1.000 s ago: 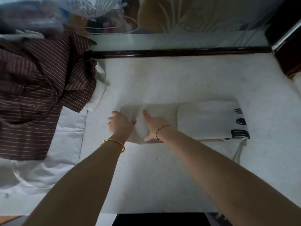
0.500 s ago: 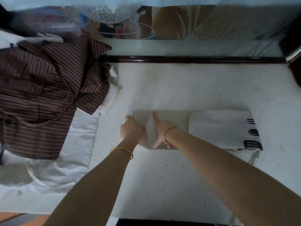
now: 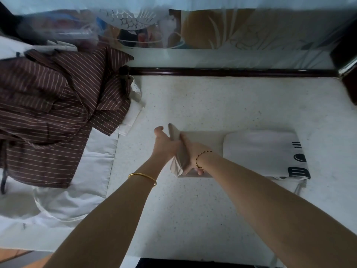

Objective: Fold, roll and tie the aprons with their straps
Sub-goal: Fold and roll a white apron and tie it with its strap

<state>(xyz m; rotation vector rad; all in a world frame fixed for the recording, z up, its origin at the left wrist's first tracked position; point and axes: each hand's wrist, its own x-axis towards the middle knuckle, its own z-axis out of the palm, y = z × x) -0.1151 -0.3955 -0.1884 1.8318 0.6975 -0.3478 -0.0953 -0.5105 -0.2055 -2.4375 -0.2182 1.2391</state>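
Head cam, single view. Change vs 0.5 s back: the L end of the beige apron [image 3: 204,138] lay flat on the table [image 3: 212,101] under both hands. Now that raised end [image 3: 174,136] is off the surface and stands nearly upright, sandwiched between the hands. I read this as the first turn of the roll starting from the L end, so folding is done for this piece and rolling has barely begun. Tying not started.

Left hand [image 3: 164,145]: behind the raised end on its L side and looks curled round it. Thumb sticks up free, fingertips hidden by cloth, so the grip is judged, not seen.

Right hand [image 3: 193,155]: on the R face of the raised end, fingers [image 3: 182,138] straight and spread, pressing the cloth toward the left hand. Its lower digits touch the strip's near edge.

Apron position: mid-table, long axis running L–R, the rest of the strip flat. Its R part is covered by a folded white apron [image 3: 260,151] w/ black print. A strap [image 3: 298,187] trails from that end toward the near edge.

Elsewhere: brown striped cloth [image 3: 58,105] heaped at the far L corner, over white fabric [image 3: 92,161] along the L edge.

Risk, my guess: a loose first turn will give a slack roll.
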